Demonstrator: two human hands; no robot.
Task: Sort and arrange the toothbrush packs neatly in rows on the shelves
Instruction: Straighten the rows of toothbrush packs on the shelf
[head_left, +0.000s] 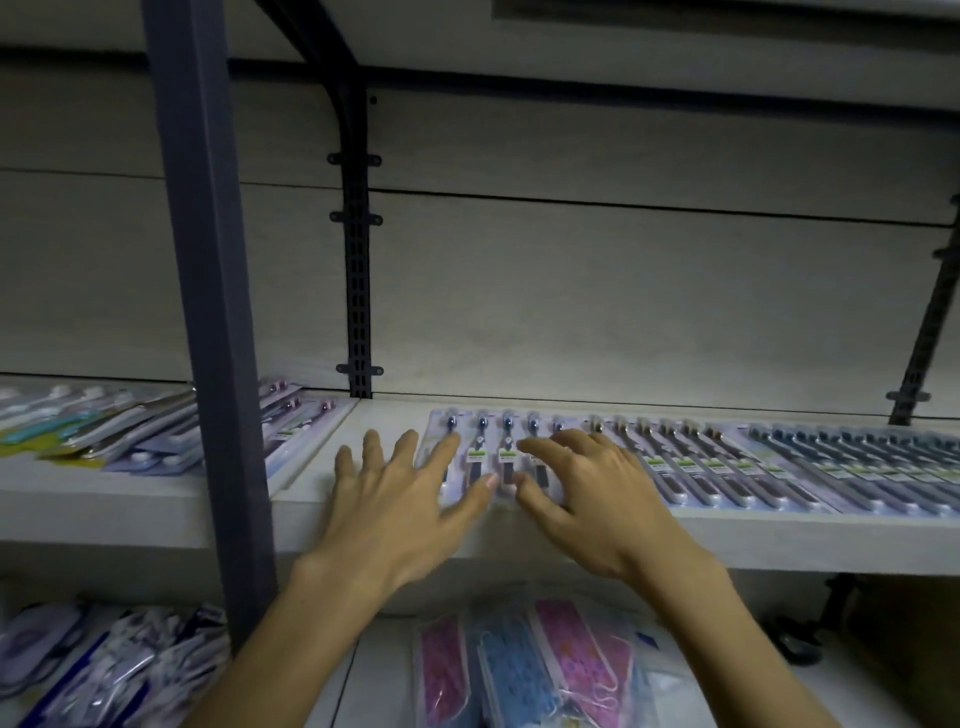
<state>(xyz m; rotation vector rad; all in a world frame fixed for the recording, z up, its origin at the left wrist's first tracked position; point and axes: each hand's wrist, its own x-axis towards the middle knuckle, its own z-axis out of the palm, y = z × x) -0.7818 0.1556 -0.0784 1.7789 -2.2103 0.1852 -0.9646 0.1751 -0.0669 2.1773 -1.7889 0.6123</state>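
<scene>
Both hands on the leftmost toothbrush packs (496, 457) of a row on the white shelf (779, 540).

Packs lie flat, side by side, heads toward the back wall, row running from shelf middle off to the right edge; dark-headed ones at left, tan-headed next (670, 452), darker blue ones far right (857, 462). Left hand (400, 499) spread, fingers straight, index and thumb touching the first pack's left side, other fingers over bare shelf. Right hand (592, 493) lies on top of the packs, fingers loosely bent, not gripping; thumb near the front edge. Grey upright post (208, 291) left of hands; more packs piled askew (104, 431) on the shelf beyond it. Lower shelf: pink and blue patterned packets (524, 670) below the hands, clear bagged items (104, 665) at left.
</scene>
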